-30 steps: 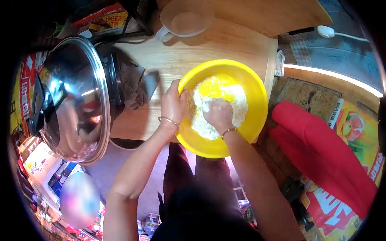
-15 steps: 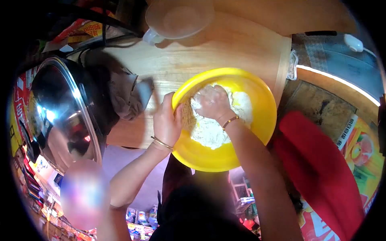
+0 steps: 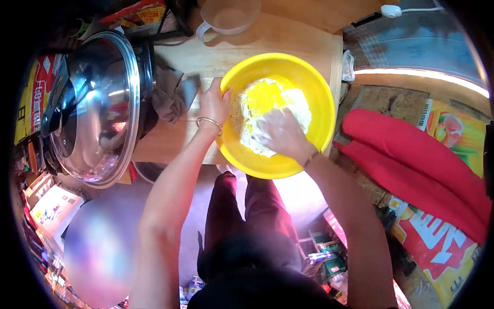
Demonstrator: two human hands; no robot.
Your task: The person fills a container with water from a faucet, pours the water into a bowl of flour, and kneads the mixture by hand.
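Note:
A yellow bowl (image 3: 323,113) sits at the front edge of the wooden table, with white flour (image 3: 298,104) inside it. My left hand (image 3: 214,104) grips the bowl's left rim, thumb over the edge, a bangle on its wrist. Inside the bowl, my right hand (image 3: 281,135) lies palm down on the front part of the flour. Its fingers look stretched out and somewhat apart, dusted white and slightly blurred; the tips are partly lost in the flour. Yellow bowl bottom shows through beyond that hand.
At the back of the table (image 3: 200,64) stands a translucent cup (image 3: 230,18) with a handle. A pot's glass lid (image 3: 98,108) and a grey cloth (image 3: 172,95) are at left. Red fabric (image 3: 411,149) lies over the surface at right.
My right hand has moved from the far side of the flour toward the front, uncovering yellow bowl bottom. My left hand stays on the rim. The camera view has shifted.

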